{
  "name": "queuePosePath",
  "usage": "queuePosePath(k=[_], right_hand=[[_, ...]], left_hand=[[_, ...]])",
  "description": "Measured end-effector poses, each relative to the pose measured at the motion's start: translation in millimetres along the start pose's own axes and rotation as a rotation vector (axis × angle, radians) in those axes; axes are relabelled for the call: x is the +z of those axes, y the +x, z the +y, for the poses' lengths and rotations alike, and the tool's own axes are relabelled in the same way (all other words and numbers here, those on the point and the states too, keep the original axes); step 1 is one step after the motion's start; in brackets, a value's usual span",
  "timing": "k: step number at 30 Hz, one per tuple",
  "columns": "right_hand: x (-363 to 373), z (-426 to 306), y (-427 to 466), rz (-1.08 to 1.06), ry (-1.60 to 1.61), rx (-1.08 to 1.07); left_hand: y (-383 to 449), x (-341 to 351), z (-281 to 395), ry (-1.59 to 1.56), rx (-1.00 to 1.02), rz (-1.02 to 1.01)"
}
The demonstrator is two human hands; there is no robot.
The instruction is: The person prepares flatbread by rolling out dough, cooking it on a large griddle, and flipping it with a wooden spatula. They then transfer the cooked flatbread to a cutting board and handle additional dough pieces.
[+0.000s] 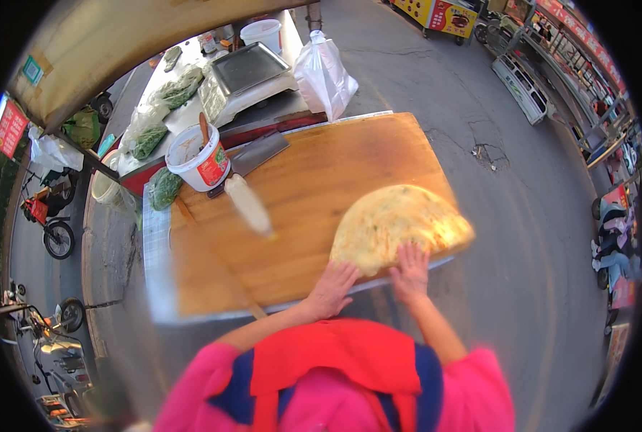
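A large browned flatbread, roughly half-round in outline, lies at the near right of a wooden board. My left hand rests against its near left edge, fingertips on the bread. My right hand lies on the near edge further right, palm down with the fingers spread. Neither hand is closed around anything. Left of the bread, a pale elongated object with a yellowish tip is blurred. A wide-bladed cleaver lies at the board's far left side. A thin wooden stick slants across the board's left part.
A white plastic tub with a wooden handle in it stands at the far left corner. Beside it sits a bag of greens. Beyond are a metal-topped scale and a hanging bundle of plastic bags. Parked motorbikes stand left.
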State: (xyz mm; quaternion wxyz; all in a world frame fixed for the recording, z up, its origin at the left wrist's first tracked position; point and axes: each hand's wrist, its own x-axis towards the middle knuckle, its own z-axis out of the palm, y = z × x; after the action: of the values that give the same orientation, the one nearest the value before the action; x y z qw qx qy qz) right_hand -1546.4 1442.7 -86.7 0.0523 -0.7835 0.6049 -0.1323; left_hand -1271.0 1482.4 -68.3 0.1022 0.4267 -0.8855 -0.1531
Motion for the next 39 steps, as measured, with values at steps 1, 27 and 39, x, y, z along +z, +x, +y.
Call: queuePosePath(k=[1,27,39], right_hand=[[-2,-2,1,-0.013,-0.014,0.003],[20,-16,-19,0.153,-0.082,0.050],[44,-272,-81,0.027,0.348,-0.174]], left_hand=[[-1,0,-1,-0.016,0.004,0.043],[-313,41,-10,-0.570,-1.475,0.663],[-489,101,-137,-0.895,-1.529,0.554]])
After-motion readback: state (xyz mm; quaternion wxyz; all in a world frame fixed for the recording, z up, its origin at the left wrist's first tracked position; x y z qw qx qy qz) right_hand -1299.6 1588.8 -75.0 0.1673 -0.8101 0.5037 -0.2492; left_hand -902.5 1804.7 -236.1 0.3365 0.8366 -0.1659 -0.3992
